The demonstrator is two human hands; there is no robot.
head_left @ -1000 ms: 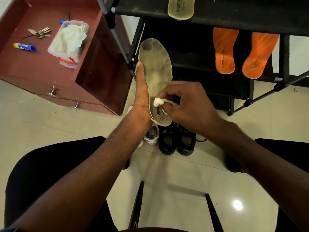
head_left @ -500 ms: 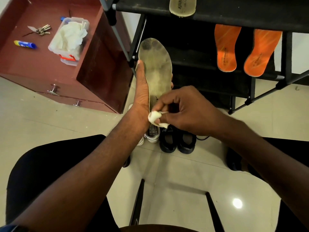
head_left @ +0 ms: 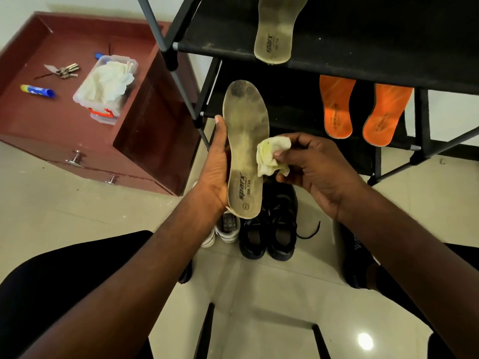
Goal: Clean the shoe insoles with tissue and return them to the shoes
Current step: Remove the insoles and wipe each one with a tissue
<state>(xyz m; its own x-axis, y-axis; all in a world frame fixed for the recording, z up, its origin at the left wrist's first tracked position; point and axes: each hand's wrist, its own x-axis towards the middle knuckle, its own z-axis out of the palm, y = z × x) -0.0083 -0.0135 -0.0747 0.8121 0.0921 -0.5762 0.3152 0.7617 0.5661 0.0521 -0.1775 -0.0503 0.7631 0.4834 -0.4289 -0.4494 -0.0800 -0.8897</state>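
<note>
**Worn insole held up, tissue at its edge**

A black fabric-shelved shoe rack (head_left: 363,47) carries a second pale insole (head_left: 276,29) and two orange insoles (head_left: 363,110). Below stand black lace-up shoes (head_left: 269,229). The left hand (head_left: 215,172) grips the long grey-beige Sparx insole (head_left: 246,141) upright along its left edge. The right hand (head_left: 316,169) pinches a crumpled, yellow-stained white tissue (head_left: 270,156) touching the insole's right edge at mid-length.

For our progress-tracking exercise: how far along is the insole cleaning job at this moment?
Done: nothing clearly finished. In hand: left hand holds a grimy insole; right hand pinches soiled tissue against it. Left: three insoles on the rack, one beige, two orange; none returned to the black shoes.
</note>
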